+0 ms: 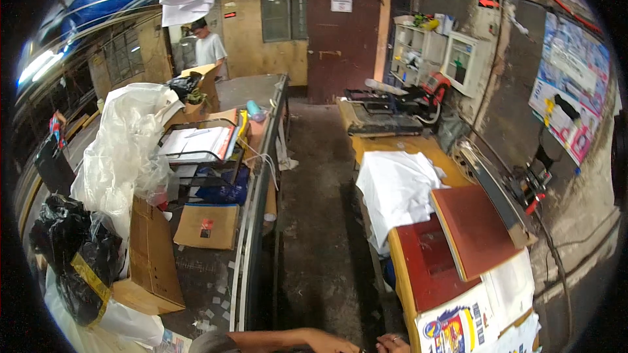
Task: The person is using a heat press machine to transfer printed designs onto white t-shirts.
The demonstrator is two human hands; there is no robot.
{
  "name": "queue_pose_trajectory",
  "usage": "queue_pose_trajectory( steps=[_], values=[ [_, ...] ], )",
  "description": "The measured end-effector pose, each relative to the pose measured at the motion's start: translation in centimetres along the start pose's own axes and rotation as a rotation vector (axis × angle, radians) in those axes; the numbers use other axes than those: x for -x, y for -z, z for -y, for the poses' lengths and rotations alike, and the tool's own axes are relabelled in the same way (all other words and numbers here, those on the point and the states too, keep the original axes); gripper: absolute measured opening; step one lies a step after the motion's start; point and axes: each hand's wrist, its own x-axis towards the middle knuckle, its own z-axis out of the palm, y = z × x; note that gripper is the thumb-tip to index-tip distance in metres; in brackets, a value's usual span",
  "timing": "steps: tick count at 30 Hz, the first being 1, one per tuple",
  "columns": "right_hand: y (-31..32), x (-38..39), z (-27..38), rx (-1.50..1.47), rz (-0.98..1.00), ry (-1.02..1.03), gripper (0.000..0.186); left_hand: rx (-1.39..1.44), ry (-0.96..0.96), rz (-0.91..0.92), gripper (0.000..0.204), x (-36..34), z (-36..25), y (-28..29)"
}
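Observation:
At the lower edge my left hand (333, 343) reaches toward the middle, its fingertips cut off or hidden. Just to its right, my right hand (392, 343) has bent fingers, closed, with a ring on one; whatever is between them is too hidden to name. Both hands are low beside the right-hand table, near printed white sheets (448, 327). Above these lie a dark red board (425, 268), a brown board (474, 229) and a white cloth (396, 189).
An aisle (307, 209) runs to a brown door (330, 46). The left table (242, 88) bears plastic bags, boxes and paper trays (196, 140). A press-like machine (392, 111) stands on the right. A person (209, 52) in white is at the back left.

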Motion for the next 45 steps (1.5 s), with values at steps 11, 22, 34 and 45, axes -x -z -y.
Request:
queue_pose_trajectory(
  steps=[11, 22, 34, 45],
  values=[
    [-4.2, -12.5, -1.6, -0.082, 0.277, 0.071, 0.021, 0.168, 0.051, -0.393, 0.013, 3.4, 2.8, 6.6],
    [-2.7, -31.5, -6.6, -0.387, 0.16, 0.03, 0.02, 0.146, 0.294, -0.375, 0.016, 2.1, 6.1, 26.2],
    [-2.9, -37.4, -15.6, 0.116, 0.186, -0.099, 0.022, 0.424, 0.234, 0.122, 0.013, -1.0, 14.3, 42.3],
    [-11.0, -44.2, -18.7, 0.167, 0.152, -0.594, 0.029, -0.22, 0.145, -0.432, 0.013, -11.8, 32.0, 67.3]
  ],
)
